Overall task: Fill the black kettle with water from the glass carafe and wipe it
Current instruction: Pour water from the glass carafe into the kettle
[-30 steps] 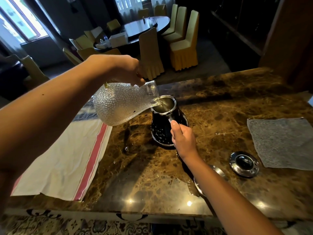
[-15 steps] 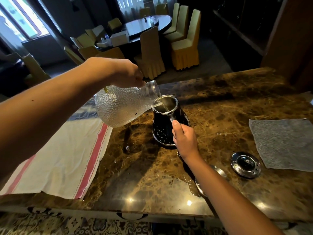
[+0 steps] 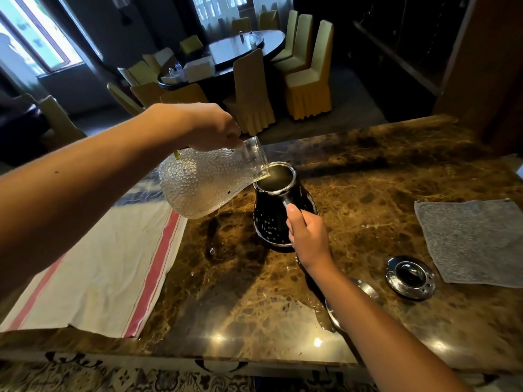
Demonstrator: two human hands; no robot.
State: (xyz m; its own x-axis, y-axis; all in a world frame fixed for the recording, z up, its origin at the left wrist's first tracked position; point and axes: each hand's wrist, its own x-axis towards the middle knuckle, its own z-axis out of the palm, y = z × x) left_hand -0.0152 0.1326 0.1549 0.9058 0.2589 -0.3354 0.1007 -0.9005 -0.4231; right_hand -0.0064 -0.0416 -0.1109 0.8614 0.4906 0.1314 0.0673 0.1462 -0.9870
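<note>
The black kettle [image 3: 268,219] stands upright in the middle of the marble counter, its open steel mouth showing water inside. My right hand [image 3: 307,236] grips its handle on the near side. My left hand [image 3: 206,128] holds the dimpled glass carafe [image 3: 203,185] by its neck, tipped steeply to the right, with the spout resting over the kettle's rim. The carafe looks almost drained. The grey cloth [image 3: 472,241] lies flat at the right of the counter.
A white towel with red stripes [image 3: 107,273] covers the counter's left side. The kettle's round lid [image 3: 410,277] lies near the grey cloth, and a metal base [image 3: 365,290] peeks out beside my right forearm. A water puddle [image 3: 314,312] spreads near the front edge. Yellow-covered chairs stand beyond.
The carafe has tipped further and its base has risen, while the kettle's water level has climbed. My right hand has stayed on the handle.
</note>
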